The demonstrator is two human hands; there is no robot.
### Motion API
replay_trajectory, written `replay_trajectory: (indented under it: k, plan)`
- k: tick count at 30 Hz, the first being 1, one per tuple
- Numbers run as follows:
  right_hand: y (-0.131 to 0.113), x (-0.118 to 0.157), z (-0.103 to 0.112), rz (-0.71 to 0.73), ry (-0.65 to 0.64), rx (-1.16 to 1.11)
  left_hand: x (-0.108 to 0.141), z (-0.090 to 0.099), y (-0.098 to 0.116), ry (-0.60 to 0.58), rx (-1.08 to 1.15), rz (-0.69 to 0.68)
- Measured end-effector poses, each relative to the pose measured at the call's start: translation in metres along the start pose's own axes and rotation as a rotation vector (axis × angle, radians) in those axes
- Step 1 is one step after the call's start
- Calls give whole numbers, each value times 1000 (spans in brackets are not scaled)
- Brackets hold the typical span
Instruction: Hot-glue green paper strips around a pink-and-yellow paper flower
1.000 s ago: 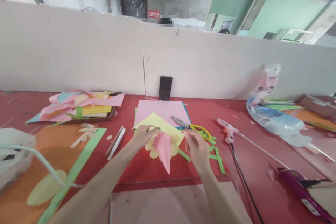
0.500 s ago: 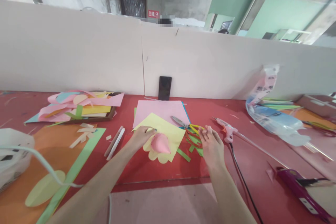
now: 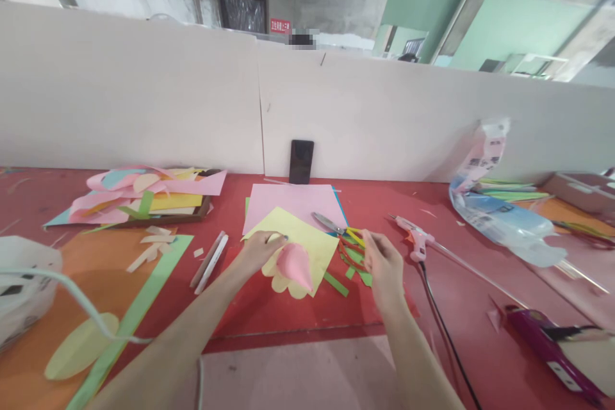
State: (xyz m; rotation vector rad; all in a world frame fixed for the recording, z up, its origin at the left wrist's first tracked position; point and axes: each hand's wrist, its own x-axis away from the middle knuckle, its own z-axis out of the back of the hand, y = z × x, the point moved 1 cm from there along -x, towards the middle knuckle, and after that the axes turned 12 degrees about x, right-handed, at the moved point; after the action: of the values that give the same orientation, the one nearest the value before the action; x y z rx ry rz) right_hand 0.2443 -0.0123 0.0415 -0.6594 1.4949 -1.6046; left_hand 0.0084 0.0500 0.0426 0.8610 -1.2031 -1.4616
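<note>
My left hand [image 3: 261, 250] is closed at the left edge of a yellow sheet [image 3: 314, 250], its fingertips close to a pink paper cone [image 3: 295, 266]. Below the cone, the yellow paper has a scalloped edge. My right hand [image 3: 384, 262] has its fingers drawn together beside the handles of yellow-handled scissors [image 3: 331, 223]; what it holds, if anything, cannot be made out. Red-orange scissor handles [image 3: 350, 255] and green paper scraps [image 3: 336, 284] lie between the sheet and my right hand.
A pink glue gun [image 3: 417, 240] with a black cord lies on the right. A black phone [image 3: 301, 161] leans on the white partition. Two pens [image 3: 211, 264] and a box of paper scraps [image 3: 204, 210] are on the left. A purple device [image 3: 548, 346] lies front right.
My right hand has turned and its fingers have drawn closer together, near the scissor handles. The pink cone's tip has shifted slightly toward me. My left hand is almost where it was.
</note>
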Motion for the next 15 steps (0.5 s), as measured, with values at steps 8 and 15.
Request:
replay_trajectory:
  k: [8, 15]
  plan:
    - [15, 11, -27, 81, -341, 445, 1, -1, 3, -37, -21, -72]
    - [20, 14, -35, 105, -363, 444, -1, -3, -1, -25, -8, -73]
